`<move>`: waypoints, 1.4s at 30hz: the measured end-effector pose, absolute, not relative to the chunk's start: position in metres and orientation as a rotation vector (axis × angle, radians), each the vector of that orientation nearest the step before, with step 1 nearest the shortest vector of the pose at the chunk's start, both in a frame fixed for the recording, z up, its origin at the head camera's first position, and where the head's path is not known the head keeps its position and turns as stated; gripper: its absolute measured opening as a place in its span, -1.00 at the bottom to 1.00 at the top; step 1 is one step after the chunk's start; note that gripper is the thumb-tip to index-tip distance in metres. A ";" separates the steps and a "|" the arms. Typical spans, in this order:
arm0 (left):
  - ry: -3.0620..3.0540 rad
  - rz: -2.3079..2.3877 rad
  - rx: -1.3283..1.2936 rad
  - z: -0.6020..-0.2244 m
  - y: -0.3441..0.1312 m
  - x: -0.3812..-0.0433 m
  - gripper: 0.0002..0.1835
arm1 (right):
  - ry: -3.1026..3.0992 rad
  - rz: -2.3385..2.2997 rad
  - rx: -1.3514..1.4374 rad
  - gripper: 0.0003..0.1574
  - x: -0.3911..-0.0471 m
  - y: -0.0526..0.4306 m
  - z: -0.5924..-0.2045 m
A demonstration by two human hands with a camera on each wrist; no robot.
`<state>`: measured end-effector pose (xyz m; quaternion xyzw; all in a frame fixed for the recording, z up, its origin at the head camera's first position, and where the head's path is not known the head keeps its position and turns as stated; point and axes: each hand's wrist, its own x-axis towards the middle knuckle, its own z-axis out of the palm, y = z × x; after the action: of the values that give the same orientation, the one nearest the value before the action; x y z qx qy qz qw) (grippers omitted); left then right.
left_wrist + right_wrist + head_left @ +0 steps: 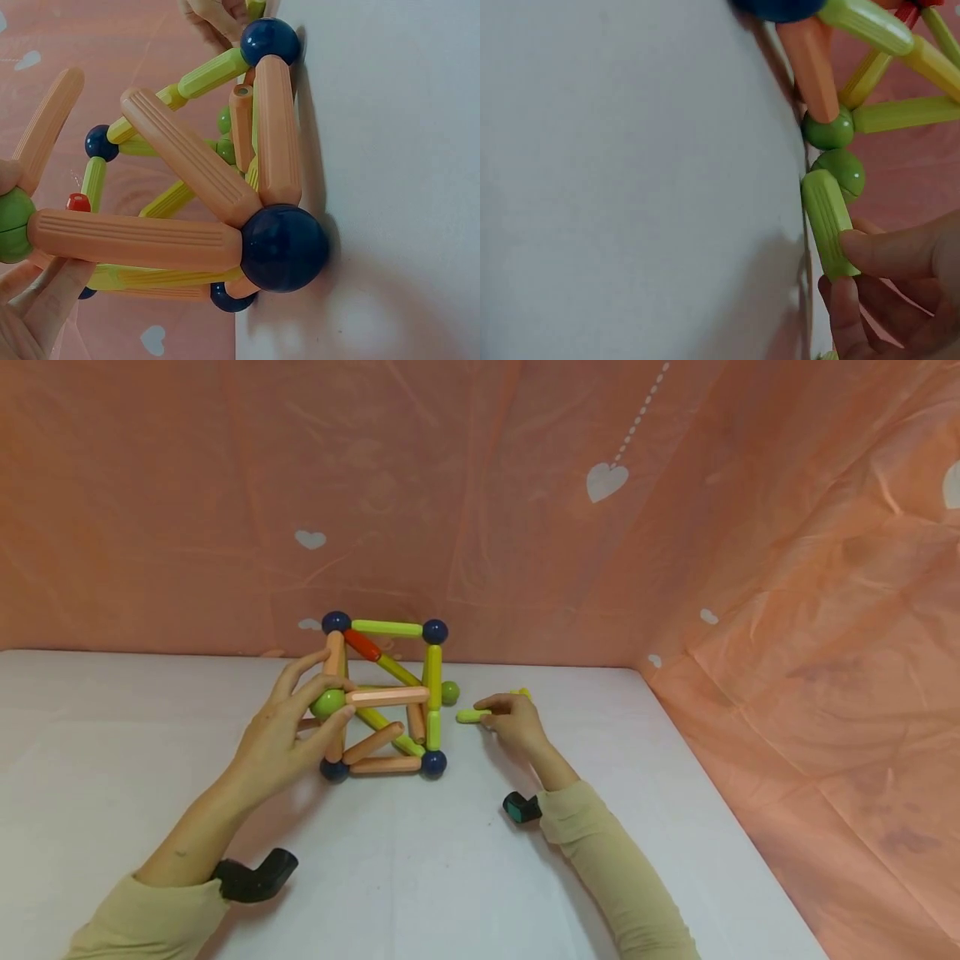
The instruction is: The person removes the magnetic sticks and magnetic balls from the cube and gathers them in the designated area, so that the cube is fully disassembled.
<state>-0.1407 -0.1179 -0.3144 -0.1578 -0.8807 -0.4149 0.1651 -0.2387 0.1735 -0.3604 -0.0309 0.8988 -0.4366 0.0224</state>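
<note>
A frame of magnetic rods and balls stands on the white table, with dark blue balls (433, 763) at its corners. My left hand (277, 731) grips a green ball (327, 702) on the frame's left side, from which an orange rod (390, 697) extends right. In the left wrist view, another orange rod (135, 238) joins that green ball to a dark blue ball (285, 248). To the right of the frame, my right hand (516, 724) pinches a light green rod (827, 225) between thumb and fingers. Its far end lies close to a loose-looking green ball (843, 174).
A yellow piece (521, 692) lies just behind my right hand. A red rod (363, 645) and a yellow rod slant across the frame's upper part. Behind the white table (450, 877) hangs an orange cloth (480, 510) with white hearts, continuing along the right side.
</note>
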 end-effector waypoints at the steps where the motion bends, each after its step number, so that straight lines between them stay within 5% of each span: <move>1: -2.510 -1.186 -0.448 -0.314 -0.118 -0.141 -0.73 | 2.794 -1.332 -0.101 -0.73 -0.239 0.173 -0.361; 8: -2.512 -1.192 -0.447 -0.316 -0.117 -0.140 -0.73 | 2.839 -1.316 -0.101 -0.70 -0.235 0.172 -0.358; 21: -2.486 -1.190 -0.466 -0.316 -0.116 -0.142 -0.73 | 2.359 -1.885 -0.563 -0.59 -0.207 0.128 -0.313; 42: -2.523 -1.226 -0.481 -0.317 -0.115 -0.144 -0.67 | 2.182 -1.917 -0.643 -0.67 -0.191 0.119 -0.331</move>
<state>-0.1435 -0.1148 -0.3166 -0.1672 -0.8769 -0.4261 0.1471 -0.1913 0.1195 -0.3309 -0.2153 0.7309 -0.6423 0.0831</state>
